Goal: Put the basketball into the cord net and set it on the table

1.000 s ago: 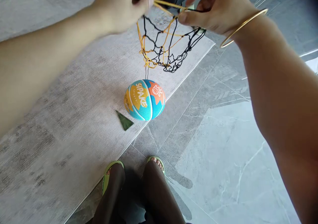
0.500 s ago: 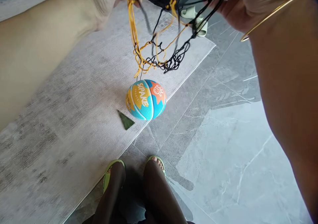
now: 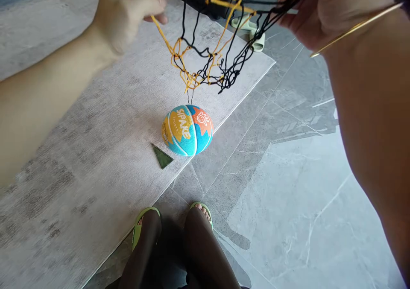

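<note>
A black and yellow cord net (image 3: 205, 60) hangs stretched between my two hands, its lower part knotted and bunched. My left hand (image 3: 134, 11) is closed on its left side, pinching strands between thumb and fingers. Several black strands run into my right hand (image 3: 304, 13), whose fingers are wrapped round them at the upper right. Below the net, a blue, yellow and orange basketball (image 3: 188, 130) rests at the rug's edge, apart from both hands. Two thin black strands dangle just above the ball. The top of the net is cut off by the frame.
A dark green triangular piece (image 3: 162, 156) lies on the grey rug (image 3: 96, 152) beside the ball. Pale slippers (image 3: 257, 39) sit at the rug's far corner. Grey marble tile (image 3: 288, 186) spreads to the right. My feet in green slippers (image 3: 137, 227) stand at the bottom.
My left hand has moved left and slightly down, pulling the net wider. The net's lower part has shifted a little right. My right hand has barely moved; the ball stays put.
</note>
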Available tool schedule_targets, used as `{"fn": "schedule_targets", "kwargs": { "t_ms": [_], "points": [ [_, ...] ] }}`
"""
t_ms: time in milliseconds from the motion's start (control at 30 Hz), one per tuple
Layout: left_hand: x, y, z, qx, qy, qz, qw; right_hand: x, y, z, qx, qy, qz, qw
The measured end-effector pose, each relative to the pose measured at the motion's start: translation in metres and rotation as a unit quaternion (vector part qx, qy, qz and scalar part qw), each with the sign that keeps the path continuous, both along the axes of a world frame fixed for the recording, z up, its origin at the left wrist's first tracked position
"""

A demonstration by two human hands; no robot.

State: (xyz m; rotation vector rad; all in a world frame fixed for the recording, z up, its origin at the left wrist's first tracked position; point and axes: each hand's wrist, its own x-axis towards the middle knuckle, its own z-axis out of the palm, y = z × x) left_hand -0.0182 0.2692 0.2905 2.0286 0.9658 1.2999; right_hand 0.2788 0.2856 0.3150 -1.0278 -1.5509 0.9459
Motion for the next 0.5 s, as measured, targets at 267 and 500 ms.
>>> {"fn": "schedule_targets", "kwargs": {
  "t_ms": [267,500],
  "points": [
    [-0.027,-0.082,-0.088,0.116,0.313,-0.086,0.939,0.022,-0.1,-0.064,-0.025,-0.27,0.162,0.949],
    [-0.037,-0.121,-0.17,0.075,0.428,-0.158,0.887,0.018,-0.176,-0.165,-0.059,-0.287,0.271,0.917]
  ]
}}
